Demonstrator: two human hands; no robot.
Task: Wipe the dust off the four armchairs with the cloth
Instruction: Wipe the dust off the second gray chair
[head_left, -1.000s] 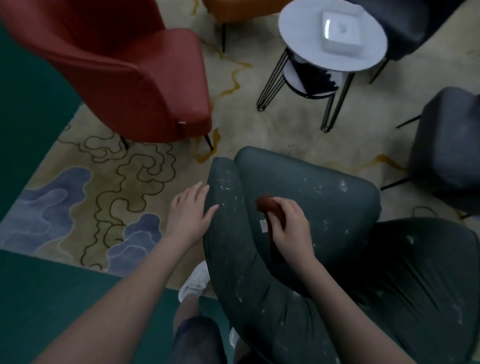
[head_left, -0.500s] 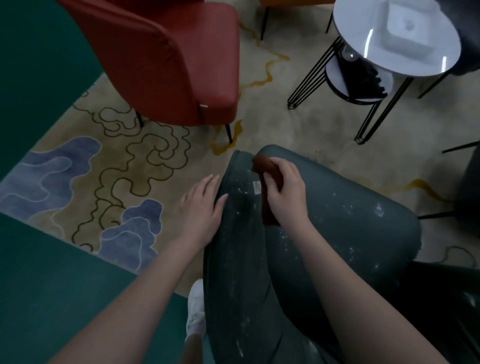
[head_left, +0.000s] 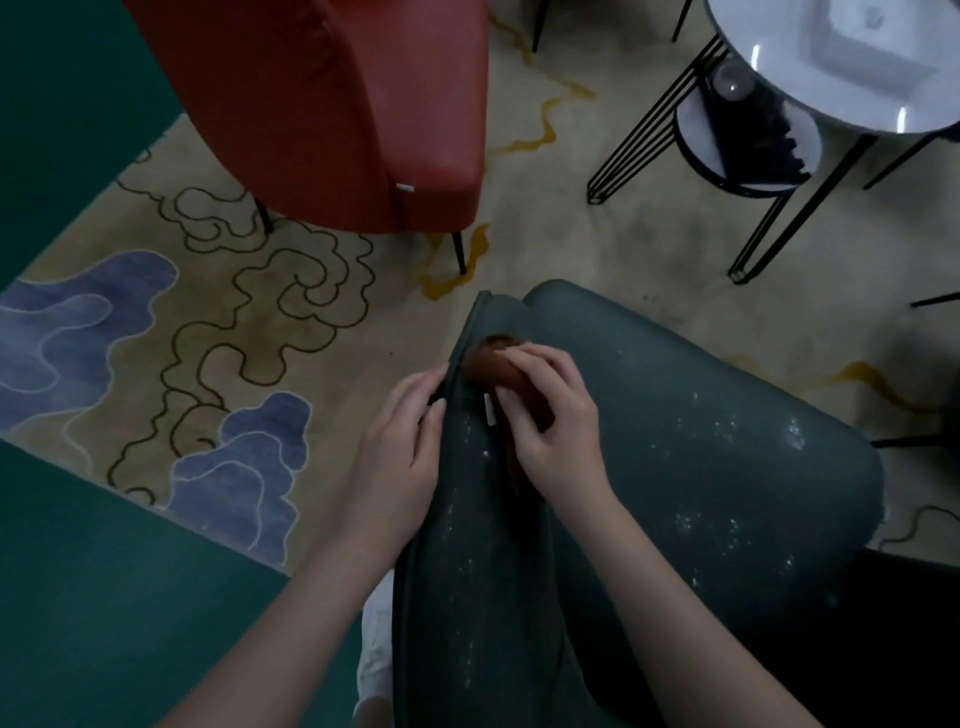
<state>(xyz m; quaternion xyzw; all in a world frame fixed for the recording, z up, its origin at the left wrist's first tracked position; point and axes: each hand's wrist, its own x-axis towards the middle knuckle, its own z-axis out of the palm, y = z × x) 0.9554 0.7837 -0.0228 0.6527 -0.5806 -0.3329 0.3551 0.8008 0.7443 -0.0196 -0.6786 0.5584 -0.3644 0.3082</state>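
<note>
A dark grey-green armchair (head_left: 691, 457), speckled with pale dust, fills the lower right of the head view. My right hand (head_left: 553, 428) grips a reddish-brown cloth (head_left: 491, 358) and presses it into the crease near the front tip of the armrest, beside a small white label. My left hand (head_left: 402, 457) rests on the outer side of that armrest, fingers straight, thumb on the edge. A red armchair (head_left: 363, 104) stands at the upper left.
A round white side table (head_left: 841, 67) on black wire legs stands at the upper right, with a white square dish on top. A patterned beige and blue rug (head_left: 208, 338) covers the floor, bordered by green carpet (head_left: 104, 597). My white shoe (head_left: 376, 649) shows below the armrest.
My right hand has slid the cloth forward along the armrest crease towards its tip. My left hand has moved up the armrest's outer side with it. The view has moved closer.
</note>
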